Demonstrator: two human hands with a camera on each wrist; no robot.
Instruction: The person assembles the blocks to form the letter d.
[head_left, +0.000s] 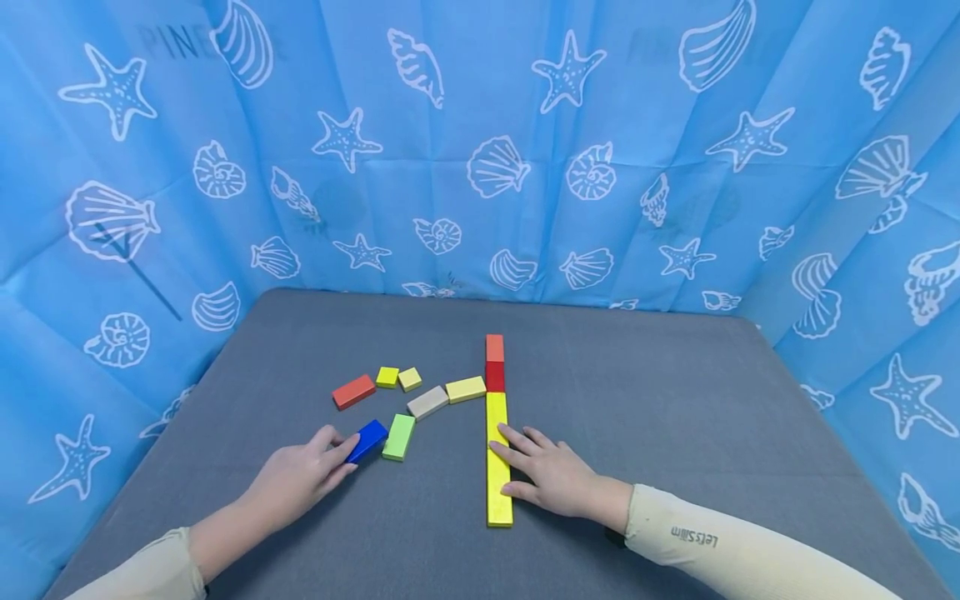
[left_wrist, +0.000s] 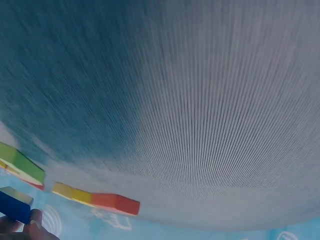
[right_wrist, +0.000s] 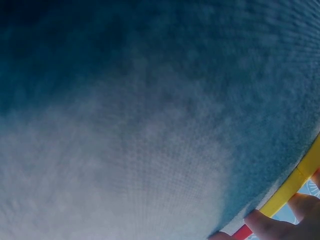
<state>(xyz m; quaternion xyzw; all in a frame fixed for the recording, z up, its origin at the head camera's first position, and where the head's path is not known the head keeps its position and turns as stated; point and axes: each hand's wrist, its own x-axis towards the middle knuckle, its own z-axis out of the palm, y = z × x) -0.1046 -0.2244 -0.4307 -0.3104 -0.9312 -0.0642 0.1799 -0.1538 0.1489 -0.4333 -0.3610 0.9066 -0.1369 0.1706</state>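
Observation:
Between its thumb and fingers my left hand (head_left: 298, 475) pinches a blue block (head_left: 367, 440), which also shows low at the left in the left wrist view. Close to the right of that block lies a light green block (head_left: 398, 437). My right hand (head_left: 553, 475) rests with fingers spread, its fingertips on a long straight row of yellow blocks (head_left: 498, 500). Beyond the yellow part, a dark red block (head_left: 495, 377) and a lighter red block (head_left: 494, 347) continue the row. In the right wrist view, fingers (right_wrist: 270, 227) lie along the yellow edge.
A pale yellow block (head_left: 466, 389) and a beige block (head_left: 428, 402) slant away leftward from the row. Farther left lie a red block (head_left: 353, 392) and two small yellow blocks (head_left: 387, 377). A blue shell-print curtain (head_left: 480, 217) surrounds the grey table (head_left: 637, 375).

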